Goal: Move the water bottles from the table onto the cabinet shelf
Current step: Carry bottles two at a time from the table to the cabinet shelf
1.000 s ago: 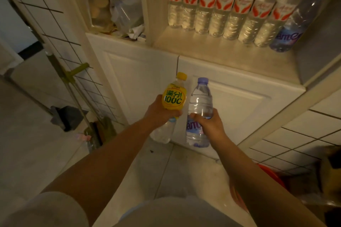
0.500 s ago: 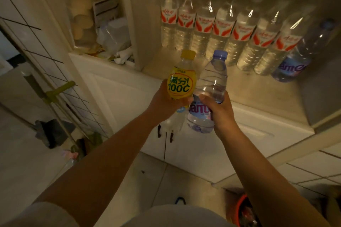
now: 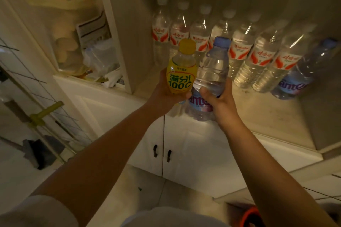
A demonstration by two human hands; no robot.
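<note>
Left hand: gripped the yellow-labelled bottle
Right hand: gripped the blue-capped bottle
Placement: best set upright on the bare shelf before the standing row, one at a time

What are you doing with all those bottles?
A person is putting drinks away. The left hand holds a yellow-capped bottle, and the right hand holds a blue-capped water bottle. Both bottles are up in the air in front of the cabinet shelf, not set down yet. At the back of the shelf stands a row of water bottles with red labels, with one blue-label bottle at its right end.
</note>
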